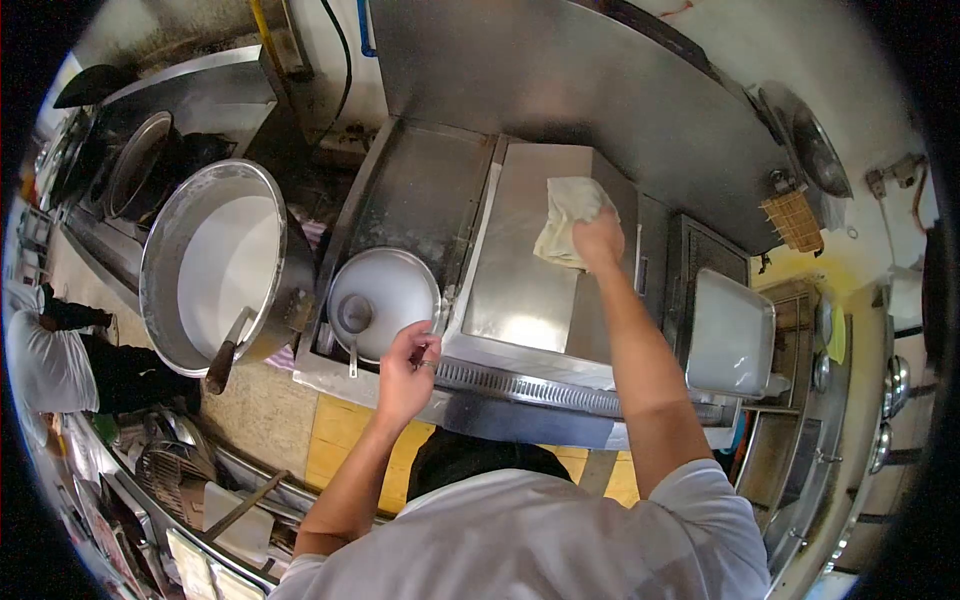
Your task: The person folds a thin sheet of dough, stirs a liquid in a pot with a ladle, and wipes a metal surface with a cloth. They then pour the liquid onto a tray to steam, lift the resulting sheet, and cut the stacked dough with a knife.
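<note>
My right hand (600, 238) presses a folded pale cloth (566, 215) onto the sloping stainless steel surface (520, 280) of the cooking machine. The fingers are closed over the cloth's right side and partly hidden. My left hand (408, 372) hovers by the right edge of a round metal bowl (400, 268) of white liquid. Its fingers are curled in; whether anything is between them I cannot make out. A small ladle (354, 313) rests in that bowl with its handle over the front rim.
At the left stands a large pot (283, 262) of white liquid, a wooden-handled tool (222, 362) at its rim. A rectangular metal tray (733, 335) sits on the right. A wire basket (792, 220) hangs on the back wall. Another person (60, 360) stands far left.
</note>
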`<state>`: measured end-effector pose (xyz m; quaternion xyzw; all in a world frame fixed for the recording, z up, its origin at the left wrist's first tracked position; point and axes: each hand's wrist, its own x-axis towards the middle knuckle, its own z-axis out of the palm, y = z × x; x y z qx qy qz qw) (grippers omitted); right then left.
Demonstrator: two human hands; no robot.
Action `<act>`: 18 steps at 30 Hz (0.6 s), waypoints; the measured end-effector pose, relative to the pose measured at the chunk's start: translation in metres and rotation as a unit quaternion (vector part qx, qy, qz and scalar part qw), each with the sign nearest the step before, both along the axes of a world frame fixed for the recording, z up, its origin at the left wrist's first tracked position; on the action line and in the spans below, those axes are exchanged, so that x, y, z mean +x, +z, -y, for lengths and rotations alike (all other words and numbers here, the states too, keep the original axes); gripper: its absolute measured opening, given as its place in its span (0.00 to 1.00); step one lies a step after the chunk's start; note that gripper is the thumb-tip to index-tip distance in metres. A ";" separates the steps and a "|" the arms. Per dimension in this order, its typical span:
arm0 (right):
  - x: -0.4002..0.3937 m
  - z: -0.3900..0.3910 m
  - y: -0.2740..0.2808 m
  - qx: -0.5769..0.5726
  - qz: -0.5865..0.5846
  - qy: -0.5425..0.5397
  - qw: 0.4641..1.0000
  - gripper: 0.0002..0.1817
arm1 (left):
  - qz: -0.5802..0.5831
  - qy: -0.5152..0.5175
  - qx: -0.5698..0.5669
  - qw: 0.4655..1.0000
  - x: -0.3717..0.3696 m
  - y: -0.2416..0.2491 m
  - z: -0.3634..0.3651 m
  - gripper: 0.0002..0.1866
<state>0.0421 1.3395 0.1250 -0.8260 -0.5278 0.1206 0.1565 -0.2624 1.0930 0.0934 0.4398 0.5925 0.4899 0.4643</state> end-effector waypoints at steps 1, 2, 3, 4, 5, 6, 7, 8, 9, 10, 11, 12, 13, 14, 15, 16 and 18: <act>0.002 -0.003 0.000 -0.019 0.001 0.006 1.000 0.33 | 0.003 -0.001 0.004 1.000 0.000 -0.002 -0.001 0.18; 0.004 -0.005 0.000 -0.040 0.007 0.015 0.999 0.33 | 0.006 -0.003 0.009 1.000 0.001 -0.003 -0.002 0.18; 0.003 -0.005 0.007 -0.059 0.013 0.024 0.998 0.33 | -0.003 -0.005 0.011 1.000 0.002 -0.004 -0.003 0.18; 0.002 -0.005 0.014 -0.079 0.019 0.034 0.996 0.33 | -0.011 -0.005 0.013 1.000 0.002 -0.005 -0.003 0.18; 0.000 -0.002 0.019 -0.081 0.021 0.036 0.996 0.33 | -0.020 -0.006 0.015 1.000 0.003 -0.005 -0.003 0.18; -0.003 0.001 0.024 -0.084 0.024 0.040 0.995 0.33 | -0.017 -0.013 0.007 1.000 0.003 -0.001 -0.003 0.18; -0.006 0.000 0.028 -0.085 0.027 0.045 0.995 0.33 | -0.014 -0.017 0.000 1.000 0.004 0.004 -0.004 0.18; -0.005 -0.002 0.025 -0.083 0.028 0.051 0.995 0.33 | -0.011 -0.023 -0.009 1.000 0.005 0.008 -0.002 0.18; -0.002 -0.004 0.018 -0.082 0.029 0.054 0.995 0.32 | -0.013 -0.025 -0.001 1.000 0.006 0.004 0.000 0.18; 0.003 -0.007 0.010 -0.078 0.030 0.056 0.995 0.32 | -0.015 -0.028 0.008 0.999 0.009 -0.003 -0.001 0.19; 0.007 -0.009 0.003 -0.062 0.026 0.048 0.997 0.33 | -0.017 -0.031 0.020 0.999 0.011 -0.007 0.000 0.19; 0.010 -0.011 -0.007 -0.045 0.021 0.040 0.998 0.33 | -0.022 -0.042 0.021 0.999 0.013 -0.004 0.002 0.20; 0.012 -0.012 -0.014 -0.028 0.017 0.034 0.999 0.33 | -0.027 -0.052 0.023 0.998 0.016 0.003 0.004 0.20; 0.018 -0.011 -0.019 -0.013 -0.005 0.061 0.998 0.33 | -0.033 -0.061 0.024 0.997 0.017 0.009 0.007 0.20; 0.026 -0.008 -0.023 0.003 -0.026 0.089 0.996 0.33 | -0.041 -0.065 0.028 0.997 0.016 0.014 0.010 0.21; 0.028 -0.003 -0.022 0.018 -0.048 0.119 0.992 0.33 | -0.048 -0.068 0.031 0.996 0.017 0.018 0.015 0.21; 0.031 0.011 -0.020 0.044 -0.018 0.129 0.991 0.31 | -0.061 -0.069 0.018 0.996 0.019 0.019 0.030 0.22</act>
